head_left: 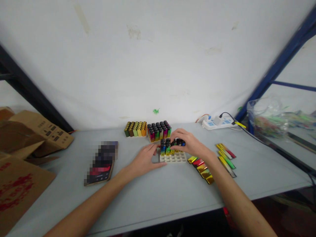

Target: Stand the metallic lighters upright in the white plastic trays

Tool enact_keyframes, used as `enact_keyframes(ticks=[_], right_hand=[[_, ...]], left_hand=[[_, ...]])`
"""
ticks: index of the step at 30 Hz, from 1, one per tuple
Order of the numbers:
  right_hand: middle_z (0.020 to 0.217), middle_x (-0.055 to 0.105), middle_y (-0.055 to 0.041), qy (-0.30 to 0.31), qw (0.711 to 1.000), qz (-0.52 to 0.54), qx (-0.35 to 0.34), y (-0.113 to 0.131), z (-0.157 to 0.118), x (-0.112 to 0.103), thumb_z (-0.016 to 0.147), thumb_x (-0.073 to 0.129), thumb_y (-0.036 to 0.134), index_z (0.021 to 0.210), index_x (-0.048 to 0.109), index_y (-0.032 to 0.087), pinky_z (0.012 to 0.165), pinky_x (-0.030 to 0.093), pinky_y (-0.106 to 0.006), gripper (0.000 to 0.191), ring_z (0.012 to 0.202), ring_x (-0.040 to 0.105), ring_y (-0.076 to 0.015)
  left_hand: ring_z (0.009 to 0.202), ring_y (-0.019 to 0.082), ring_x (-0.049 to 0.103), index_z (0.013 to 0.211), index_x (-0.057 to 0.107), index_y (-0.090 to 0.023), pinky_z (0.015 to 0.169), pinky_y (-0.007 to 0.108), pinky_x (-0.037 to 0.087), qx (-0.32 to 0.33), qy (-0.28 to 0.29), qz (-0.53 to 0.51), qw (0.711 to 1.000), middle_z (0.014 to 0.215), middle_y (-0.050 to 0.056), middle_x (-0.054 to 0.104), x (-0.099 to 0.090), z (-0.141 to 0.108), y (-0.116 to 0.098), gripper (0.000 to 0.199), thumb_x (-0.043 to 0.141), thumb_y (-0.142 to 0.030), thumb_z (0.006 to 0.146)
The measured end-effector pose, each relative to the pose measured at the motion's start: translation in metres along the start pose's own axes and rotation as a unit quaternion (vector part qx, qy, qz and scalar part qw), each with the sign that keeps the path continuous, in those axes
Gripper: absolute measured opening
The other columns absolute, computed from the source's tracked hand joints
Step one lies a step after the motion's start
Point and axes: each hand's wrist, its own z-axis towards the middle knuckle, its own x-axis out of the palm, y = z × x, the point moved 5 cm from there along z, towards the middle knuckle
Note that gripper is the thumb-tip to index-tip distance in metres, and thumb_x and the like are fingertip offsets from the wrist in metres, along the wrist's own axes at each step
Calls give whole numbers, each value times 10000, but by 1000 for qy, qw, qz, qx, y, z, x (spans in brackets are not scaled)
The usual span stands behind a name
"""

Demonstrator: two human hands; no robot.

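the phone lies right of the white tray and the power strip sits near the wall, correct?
Not quite: the phone lies left of the white tray, not right, as the head view shows. The power strip does sit near the wall.

We are facing a white tray (172, 159) that is lying flat on the tabletop (153, 194), its front edge running nearly straight across before us. Its top is showing rows of small, rounded slots, and the nearest rows are sitting bare. Behind these, we are seeing slim lighters (168, 149) standing upright and close together toward the tray's left end, their tops black and their glossy bodies coloured. One front body is fading from blue to yellow; its neighbour is going from green to yellow. Farther right, our right fingers (175, 133) are partly covering more black-topped lighters, so we are not making out their number.
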Motion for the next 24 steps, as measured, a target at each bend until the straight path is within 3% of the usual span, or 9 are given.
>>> enact_keyframes(ticks=[10, 13, 15, 20, 22, 24], right_hand=[[1207, 635, -89, 22, 997, 73, 28, -3, -1, 1, 812, 813, 296, 854, 700, 205, 996, 499, -397, 151, 1125, 628, -229], [1253, 597, -99, 13, 998, 53, 23, -6, -2, 5, 817, 805, 281, 952, 679, 215, 1030, 485, -424, 196, 1180, 595, -243], [1282, 575, -107, -1, 999, 43, 24, -9, -3, 7, 817, 800, 267, 1087, 629, 224, 1044, 480, -440, 323, 1209, 569, -248], [1224, 635, -87, 23, 997, 53, 57, -12, -4, 12, 806, 810, 286, 1248, 553, 222, 991, 518, -409, 515, 1113, 623, -228], [1189, 675, -76, 34, 995, 66, 71, -11, -5, 7, 815, 807, 344, 1266, 564, 228, 975, 527, -403, 526, 1076, 649, -223], [1148, 702, -72, 0, 994, 70, 88, -11, -6, -8, 830, 789, 420, 1245, 592, 226, 937, 537, -384, 499, 1026, 666, -215]], left_hand=[[874, 257, 612, 1107, 566, -189, 799, 369, 484, -4, -2, -4, 1000, 936, 44, 613, -3, 0, -2, 552, 740, -620, 809], [879, 258, 614, 1102, 564, -190, 795, 365, 481, -2, -2, -2, 1000, 938, 45, 615, -2, 0, -2, 545, 738, -618, 812], [875, 259, 615, 1101, 564, -187, 788, 363, 481, -2, -2, 0, 1000, 924, 44, 614, -1, 0, -1, 551, 733, -625, 813], [862, 250, 614, 1135, 572, -179, 776, 358, 488, -3, -7, -1, 1000, 903, 43, 615, -2, 0, 0, 590, 721, -647, 808], [866, 248, 614, 1150, 570, -180, 784, 359, 492, 1, -6, -1, 1000, 921, 48, 622, -2, 0, -1, 591, 720, -641, 813], [874, 253, 615, 1163, 565, -176, 792, 365, 496, 2, -5, 3, 1000, 944, 58, 628, -2, 0, -1, 602, 720, -641, 815]])
